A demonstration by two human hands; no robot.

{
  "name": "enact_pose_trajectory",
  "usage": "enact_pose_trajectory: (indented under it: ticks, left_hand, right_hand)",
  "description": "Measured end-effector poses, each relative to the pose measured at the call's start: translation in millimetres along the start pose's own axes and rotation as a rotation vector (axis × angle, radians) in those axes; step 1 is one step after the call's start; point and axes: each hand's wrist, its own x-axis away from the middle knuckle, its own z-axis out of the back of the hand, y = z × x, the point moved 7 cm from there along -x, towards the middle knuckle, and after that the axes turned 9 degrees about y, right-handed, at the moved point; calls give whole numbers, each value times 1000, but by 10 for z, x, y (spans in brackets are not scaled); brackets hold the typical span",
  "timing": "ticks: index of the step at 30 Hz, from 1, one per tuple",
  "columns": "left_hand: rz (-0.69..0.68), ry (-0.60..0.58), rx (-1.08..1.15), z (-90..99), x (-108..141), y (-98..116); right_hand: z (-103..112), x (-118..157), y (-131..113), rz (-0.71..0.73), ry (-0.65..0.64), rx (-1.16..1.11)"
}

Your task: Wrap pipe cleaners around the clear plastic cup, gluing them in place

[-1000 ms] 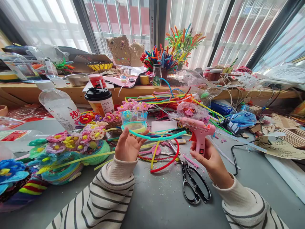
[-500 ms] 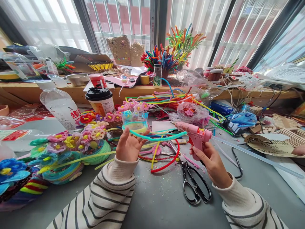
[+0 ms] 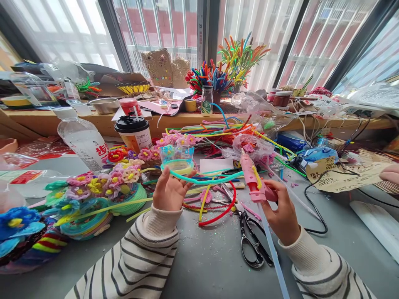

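My left hand (image 3: 171, 190), palm up, has its thumb and fingers around the lower end of a clear blue-tinted plastic cup (image 3: 177, 154). Around that end loops a turquoise pipe cleaner (image 3: 205, 181), its loose length stretching right toward the glue gun. In my right hand (image 3: 282, 209) is a pink glue gun (image 3: 250, 174), nozzle pointing away from me. A long translucent glue stick (image 3: 272, 249) sticks out of its back toward me. Black-handled scissors (image 3: 254, 243) lie on the table below the gun. Red and yellow pipe cleaners (image 3: 218, 222) curve between my hands.
Pipe-cleaner flowers (image 3: 90, 187) on round bases crowd the left side, near a water bottle (image 3: 81, 139) and a lidded drink cup (image 3: 134, 135). More pipe cleaners are heaped behind. On the right, another person's hand (image 3: 391, 172) is at a brown paper sheet (image 3: 343, 176); a black cord (image 3: 324, 222) loops nearby.
My right hand has turned the glue gun from pointing left to pointing away, swinging the glue stick toward me. The brown paper has shifted. My left hand and the cup stay nearly still.
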Motion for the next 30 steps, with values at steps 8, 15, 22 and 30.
enact_pose_trajectory:
  ticks: [8, 15, 22, 30]
  left_hand:
    - [-2, 11, -12, -14, 0, 2]
    - [20, -7, 15, -13, -8, -21]
    - [36, -15, 19, -22, -7, -28]
    - [44, -19, 12, 1, -19, -38]
  right_hand:
    - [53, -28, -115, 292, -49, 217]
    - [130, 203, 143, 231, -321, 288]
    - [290, 167, 428, 257, -321, 411]
    - [430, 65, 722, 241, -492, 447]
